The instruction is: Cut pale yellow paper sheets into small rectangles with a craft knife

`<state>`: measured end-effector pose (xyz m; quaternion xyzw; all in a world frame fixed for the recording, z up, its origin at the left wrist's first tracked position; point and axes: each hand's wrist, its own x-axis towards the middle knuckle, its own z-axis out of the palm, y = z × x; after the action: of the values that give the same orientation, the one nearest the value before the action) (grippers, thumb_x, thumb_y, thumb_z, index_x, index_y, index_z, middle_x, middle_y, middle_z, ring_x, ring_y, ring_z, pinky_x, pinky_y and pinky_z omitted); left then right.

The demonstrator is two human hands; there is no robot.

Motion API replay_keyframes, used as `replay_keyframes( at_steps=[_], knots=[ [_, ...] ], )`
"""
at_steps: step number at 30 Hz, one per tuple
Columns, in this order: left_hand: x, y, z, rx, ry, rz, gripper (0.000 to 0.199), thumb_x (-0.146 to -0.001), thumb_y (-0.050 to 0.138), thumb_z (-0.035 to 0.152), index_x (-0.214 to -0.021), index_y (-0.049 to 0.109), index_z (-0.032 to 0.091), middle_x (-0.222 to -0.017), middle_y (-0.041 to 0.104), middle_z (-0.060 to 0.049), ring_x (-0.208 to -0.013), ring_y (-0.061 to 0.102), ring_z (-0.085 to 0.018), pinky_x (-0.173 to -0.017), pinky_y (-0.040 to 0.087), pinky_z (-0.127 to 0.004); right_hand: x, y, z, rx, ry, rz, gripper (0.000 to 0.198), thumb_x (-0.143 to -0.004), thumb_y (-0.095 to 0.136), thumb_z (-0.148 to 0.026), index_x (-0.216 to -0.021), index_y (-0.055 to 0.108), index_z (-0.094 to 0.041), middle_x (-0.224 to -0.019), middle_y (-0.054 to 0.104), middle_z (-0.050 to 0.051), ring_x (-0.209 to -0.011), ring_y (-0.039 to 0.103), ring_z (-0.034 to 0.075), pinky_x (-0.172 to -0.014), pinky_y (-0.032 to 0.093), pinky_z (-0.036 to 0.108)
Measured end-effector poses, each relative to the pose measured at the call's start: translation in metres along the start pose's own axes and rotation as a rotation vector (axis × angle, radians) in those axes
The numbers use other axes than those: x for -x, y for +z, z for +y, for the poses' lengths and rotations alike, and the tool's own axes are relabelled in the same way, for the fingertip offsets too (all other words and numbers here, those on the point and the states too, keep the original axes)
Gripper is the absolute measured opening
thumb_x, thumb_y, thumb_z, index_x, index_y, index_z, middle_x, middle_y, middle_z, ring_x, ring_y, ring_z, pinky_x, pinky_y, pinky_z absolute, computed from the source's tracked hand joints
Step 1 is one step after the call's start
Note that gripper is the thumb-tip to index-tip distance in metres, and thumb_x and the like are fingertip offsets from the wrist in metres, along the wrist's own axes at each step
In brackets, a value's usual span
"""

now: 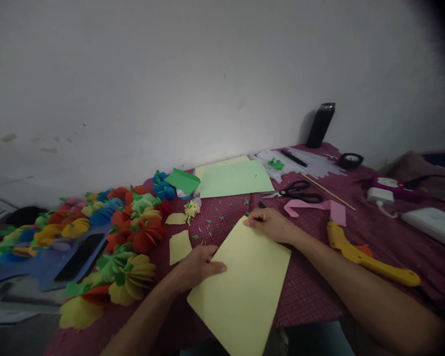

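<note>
A plain yellow sheet of paper (pixel 246 291) is held at a slant over the near edge of the table. My left hand (pixel 202 267) grips its left edge, thumb on top and fingers underneath. At the far corner my right hand (pixel 269 223) pinches the sheet between thumb and fingers. Just beyond lie a small yellow paper piece (pixel 180 247), a leaf-shaped yellow piece (pixel 176 218) and a clump of yellow shreds (pixel 192 210). Black-handled scissors (pixel 300 192) rest past my right hand, beside a folded pink paper strip (pixel 311 206).
Many-coloured paper pumpkins (pixel 144 232) crowd the left side. Green sheets (pixel 233 179) lie at the back, near white glue sticks (pixel 307 163) and a black bottle (pixel 321 125). A yellow glue gun (pixel 371 259), a wooden stick (pixel 330 192) and a white power adapter (pixel 432 225) are on the right.
</note>
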<state>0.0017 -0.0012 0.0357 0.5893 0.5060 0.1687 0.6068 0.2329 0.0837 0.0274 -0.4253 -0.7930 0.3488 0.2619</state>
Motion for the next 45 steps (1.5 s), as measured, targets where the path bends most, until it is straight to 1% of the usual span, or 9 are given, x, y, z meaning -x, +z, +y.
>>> replay_keyframes(
  at_steps=[2,5,8,14,21,26,36,42,45],
  knots=[
    [0.007,-0.002,-0.003,0.064,-0.021,-0.006,0.030,-0.065,0.061,0.029,-0.090,0.057,0.013,-0.080,0.064,-0.003,-0.065,0.058,-0.016,-0.055,0.041,-0.022,0.000,-0.002,0.001,0.007,0.014,0.006,0.032,-0.076,0.043,-0.038,-0.054,0.046,-0.016,-0.050,0.034,-0.005,-0.046,0.031,0.007,-0.043,0.021,0.020],
    [0.017,-0.006,-0.008,0.100,-0.077,-0.010,0.028,-0.063,0.063,0.030,-0.083,0.061,0.011,-0.076,0.065,-0.003,-0.064,0.058,-0.016,-0.056,0.042,-0.023,-0.001,-0.005,0.004,0.004,0.030,0.007,0.032,-0.075,0.044,-0.039,-0.054,0.045,-0.016,-0.051,0.034,-0.004,-0.046,0.031,0.007,-0.042,0.020,0.020],
    [0.023,-0.009,-0.013,0.058,-0.118,0.020,0.029,-0.061,0.064,0.034,-0.076,0.064,0.009,-0.071,0.065,-0.003,-0.061,0.056,-0.016,-0.054,0.040,-0.022,-0.001,-0.005,0.004,-0.024,0.037,-0.018,0.032,-0.076,0.043,-0.040,-0.055,0.044,-0.016,-0.051,0.033,-0.005,-0.045,0.030,0.007,-0.042,0.020,0.020],
    [0.027,-0.009,-0.014,-0.015,-0.144,0.081,0.038,-0.059,0.063,0.043,-0.072,0.065,0.008,-0.065,0.062,-0.002,-0.058,0.054,-0.015,-0.050,0.036,-0.021,-0.001,-0.005,0.002,-0.068,0.047,-0.061,0.032,-0.076,0.042,-0.041,-0.057,0.044,-0.016,-0.050,0.032,-0.005,-0.044,0.029,0.007,-0.041,0.020,0.020],
    [0.026,-0.008,-0.016,0.039,-0.115,0.043,0.033,-0.064,0.061,0.040,-0.074,0.065,0.009,-0.067,0.063,-0.003,-0.056,0.053,-0.013,-0.050,0.036,-0.021,-0.001,-0.007,0.003,-0.035,0.036,-0.053,0.032,-0.076,0.042,-0.041,-0.056,0.044,-0.016,-0.050,0.033,-0.005,-0.044,0.029,0.007,-0.042,0.020,0.021],
    [0.023,-0.006,-0.017,0.074,-0.124,0.065,0.027,-0.063,0.063,0.034,-0.070,0.064,0.009,-0.063,0.063,-0.002,-0.052,0.051,-0.012,-0.048,0.034,-0.020,-0.002,-0.008,0.003,-0.028,0.018,-0.029,0.031,-0.076,0.043,-0.039,-0.056,0.046,-0.016,-0.052,0.035,-0.004,-0.047,0.032,0.007,-0.043,0.024,0.020],
    [0.022,-0.005,-0.017,0.117,-0.031,0.044,0.024,-0.067,0.061,0.033,-0.071,0.062,0.009,-0.063,0.061,-0.001,-0.052,0.050,-0.011,-0.049,0.034,-0.019,0.003,-0.011,-0.007,-0.300,0.050,-0.062,0.030,-0.078,0.042,-0.044,-0.073,0.053,-0.016,-0.061,0.048,-0.002,-0.050,0.044,0.008,-0.043,0.032,0.019],
    [0.018,-0.002,-0.014,0.120,-0.017,0.020,0.025,-0.067,0.061,0.033,-0.072,0.061,0.008,-0.062,0.060,0.000,-0.052,0.048,-0.010,-0.049,0.034,-0.019,0.004,-0.011,-0.007,-0.165,-0.027,0.041,0.030,-0.081,0.038,-0.042,-0.077,0.054,-0.016,-0.066,0.052,-0.001,-0.057,0.047,0.010,-0.049,0.034,0.020],
    [0.017,-0.001,-0.013,0.126,-0.019,0.012,0.025,-0.067,0.060,0.033,-0.073,0.061,0.008,-0.064,0.061,-0.001,-0.052,0.049,-0.010,-0.049,0.034,-0.019,0.003,-0.011,-0.007,-0.103,-0.050,0.055,0.029,-0.082,0.036,-0.040,-0.078,0.054,-0.017,-0.068,0.054,-0.001,-0.059,0.048,0.011,-0.050,0.033,0.020]
  ],
)
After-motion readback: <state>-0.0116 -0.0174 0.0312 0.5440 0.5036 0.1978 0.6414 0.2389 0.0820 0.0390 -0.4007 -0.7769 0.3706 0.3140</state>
